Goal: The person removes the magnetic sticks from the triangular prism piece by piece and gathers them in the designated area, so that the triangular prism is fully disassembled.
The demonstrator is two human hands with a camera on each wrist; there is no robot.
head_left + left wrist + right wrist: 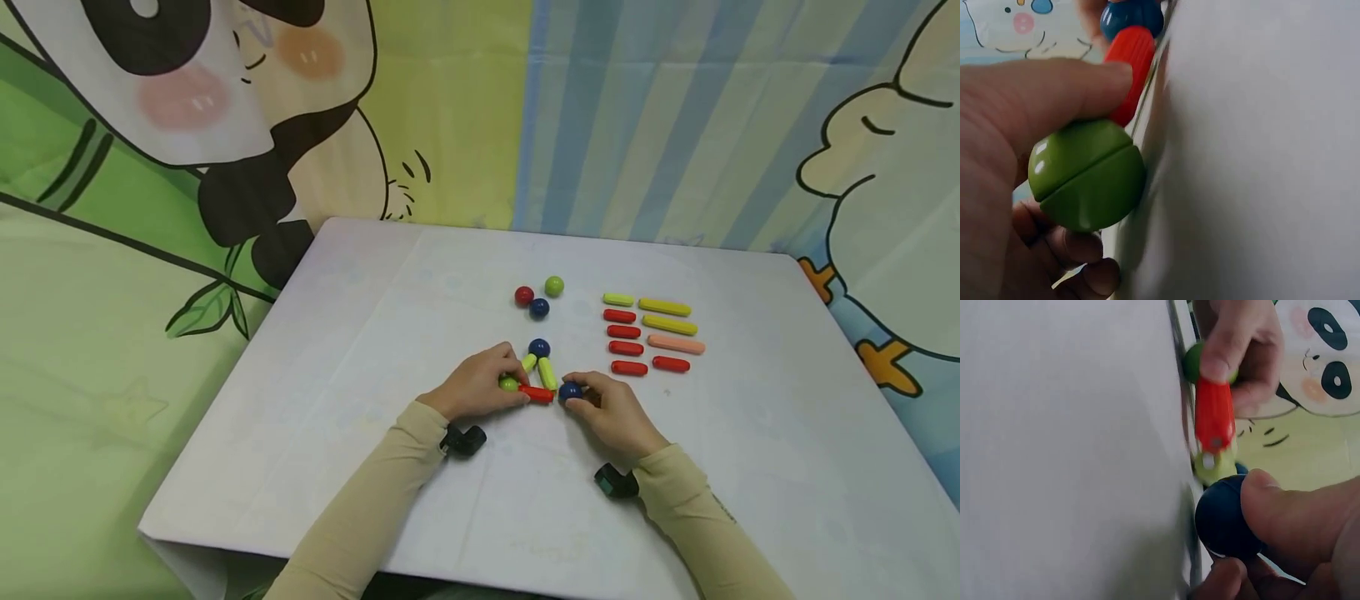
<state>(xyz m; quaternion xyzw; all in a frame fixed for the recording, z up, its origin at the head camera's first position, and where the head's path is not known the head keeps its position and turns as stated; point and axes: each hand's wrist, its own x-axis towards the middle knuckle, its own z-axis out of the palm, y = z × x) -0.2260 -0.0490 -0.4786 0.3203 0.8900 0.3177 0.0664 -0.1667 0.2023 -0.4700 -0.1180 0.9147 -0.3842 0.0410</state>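
Note:
My left hand (480,385) pinches a short red rod (538,395) between thumb and finger, low over the table. A green ball (1088,178) sits at the rod's near end, under the left thumb. Held in the fingertips of my right hand (617,415) is a dark blue ball (1225,517), close to the red rod's other end. That rod end (1214,439) shows a small grey tip. Just beyond, two yellow-green rods (547,374) spread in a V from another blue ball (538,347); the left fingers partly cover one of them.
A red ball (524,296), a green ball (554,286) and a blue ball (539,308) cluster farther back. To the right lie several red rods (626,347), a short yellow-green rod (618,299), two long yellow rods (665,307) and a peach rod (677,343) on the white table (300,467).

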